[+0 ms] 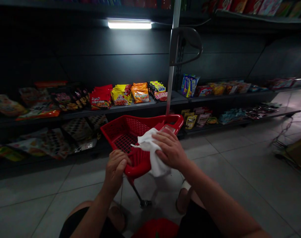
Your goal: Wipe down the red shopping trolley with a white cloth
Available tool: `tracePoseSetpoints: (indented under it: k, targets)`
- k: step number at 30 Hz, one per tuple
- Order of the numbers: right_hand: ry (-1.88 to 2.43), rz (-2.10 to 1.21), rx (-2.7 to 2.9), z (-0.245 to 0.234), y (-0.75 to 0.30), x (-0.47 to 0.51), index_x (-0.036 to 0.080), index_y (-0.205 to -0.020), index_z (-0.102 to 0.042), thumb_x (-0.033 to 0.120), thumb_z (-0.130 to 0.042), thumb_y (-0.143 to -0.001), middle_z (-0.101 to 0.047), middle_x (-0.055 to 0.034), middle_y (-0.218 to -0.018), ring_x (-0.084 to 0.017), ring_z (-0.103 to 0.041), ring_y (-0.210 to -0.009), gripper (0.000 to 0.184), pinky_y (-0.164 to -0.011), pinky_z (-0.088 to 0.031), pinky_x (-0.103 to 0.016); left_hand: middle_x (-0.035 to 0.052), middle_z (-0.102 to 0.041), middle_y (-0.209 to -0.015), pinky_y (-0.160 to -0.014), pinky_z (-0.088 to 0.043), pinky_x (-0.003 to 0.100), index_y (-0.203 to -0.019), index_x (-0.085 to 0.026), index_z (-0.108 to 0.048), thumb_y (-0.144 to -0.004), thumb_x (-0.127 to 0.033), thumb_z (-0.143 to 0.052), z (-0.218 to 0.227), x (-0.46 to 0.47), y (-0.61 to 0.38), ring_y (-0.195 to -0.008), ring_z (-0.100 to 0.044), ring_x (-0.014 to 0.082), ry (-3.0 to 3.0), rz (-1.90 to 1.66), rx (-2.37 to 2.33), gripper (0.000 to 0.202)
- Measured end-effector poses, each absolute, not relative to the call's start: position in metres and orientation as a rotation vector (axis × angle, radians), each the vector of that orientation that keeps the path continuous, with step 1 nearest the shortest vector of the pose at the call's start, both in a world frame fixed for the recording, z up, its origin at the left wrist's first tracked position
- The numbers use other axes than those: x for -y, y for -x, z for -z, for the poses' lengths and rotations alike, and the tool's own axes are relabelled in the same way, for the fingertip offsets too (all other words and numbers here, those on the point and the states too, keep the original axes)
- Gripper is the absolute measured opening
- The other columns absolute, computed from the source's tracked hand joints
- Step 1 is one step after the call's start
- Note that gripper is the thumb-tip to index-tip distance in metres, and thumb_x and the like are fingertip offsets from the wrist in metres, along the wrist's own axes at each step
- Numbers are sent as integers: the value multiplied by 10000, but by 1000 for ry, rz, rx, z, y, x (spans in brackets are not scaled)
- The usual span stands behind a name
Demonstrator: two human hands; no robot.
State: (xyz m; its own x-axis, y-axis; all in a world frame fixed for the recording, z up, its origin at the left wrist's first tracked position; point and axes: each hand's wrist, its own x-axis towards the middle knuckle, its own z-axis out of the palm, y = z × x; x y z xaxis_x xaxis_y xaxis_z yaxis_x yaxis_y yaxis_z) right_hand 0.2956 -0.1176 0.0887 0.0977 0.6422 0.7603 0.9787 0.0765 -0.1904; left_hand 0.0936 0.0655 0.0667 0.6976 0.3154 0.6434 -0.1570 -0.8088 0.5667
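A small red plastic shopping cart (138, 170) stands in front of me, its basket of slotted walls and grid floor facing up. My left hand (117, 167) is closed round the cart's rim at the near left corner. A white cloth (159, 163) lies draped over the near right side of the rim. On top of the cloth rests my right hand (169, 147), fingers curved over it and pressing it against the cart. From the cart's right rear rises a metal pole (170, 86) with a dark grey loop handle (186, 46) on it.
Behind the cart runs a dark shelf (83, 114) with red, yellow and orange snack packets (140, 92). A lower shelf (220, 127) holds more bags. A tube light (130, 24) glows above. Tiled floor (215, 172) surrounds the cart; a box (298, 153) is at right.
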Motion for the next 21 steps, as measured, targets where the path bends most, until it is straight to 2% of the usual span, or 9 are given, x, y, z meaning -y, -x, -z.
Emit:
tracePoseSetpoints:
  k: [3,6,9,13,16,19,21]
  targets:
    - [1826,690,1391,-87,-353,125,187,-1134,-686,295,-410,-1004,-711,-98,-1194,-210,-618,-1191,324,-1221,-221,-506,16,-593,-636,-866,-373,428,-607,-227,-541,-951,-279,-330,-68,-75,-83,-728,-534,206,-2248,-1014,-108,407]
    - [1916,730,1280,-88,-364,129,169,-1118,-693,292,-387,-1014,-724,-112,-1135,-226,-617,-1179,346,-1219,-199,-526,12,-590,-621,-873,-371,428,-590,-227,-530,-940,-274,-342,-67,-85,-76,-701,-532,199,-2204,-1019,-84,400]
    - [1837,671,1431,-92,-315,120,179,-1205,-658,259,-411,-993,-683,-102,-1235,-211,-580,-1226,335,-1207,-264,-474,10,-575,-595,-882,-382,429,-576,-230,-519,-931,-284,-340,-66,-92,-73,-673,-523,198,-2193,-1004,-71,401]
    - [1693,588,1704,-102,-240,103,273,-1258,-646,284,-551,-921,-631,-45,-1348,-222,-525,-1304,350,-1160,-357,-436,14,-572,-588,-911,-385,437,-565,-234,-513,-924,-305,-347,-65,-97,-67,-677,-521,202,-2183,-998,-93,401]
    - [1741,555,1716,-109,-249,104,269,-1269,-648,326,-533,-943,-639,-65,-1333,-227,-553,-1268,350,-1118,-393,-425,13,-565,-584,-917,-383,440,-564,-236,-506,-931,-312,-341,-65,-100,-60,-668,-520,204,-2180,-990,-97,409]
    - [1929,532,1626,-116,-309,119,175,-1081,-711,336,-408,-1005,-732,-110,-1056,-203,-651,-1033,352,-992,-457,-380,6,-548,-562,-935,-376,444,-556,-235,-503,-933,-311,-340,-66,-102,-52,-636,-510,198,-2174,-985,-64,418]
    - [2006,480,1678,-120,-351,131,156,-866,-708,351,-335,-1024,-714,-84,-806,-175,-648,-819,449,-889,-465,-346,1,-544,-554,-948,-367,446,-548,-231,-505,-933,-296,-352,-67,-102,-48,-620,-509,190,-2151,-997,-36,419]
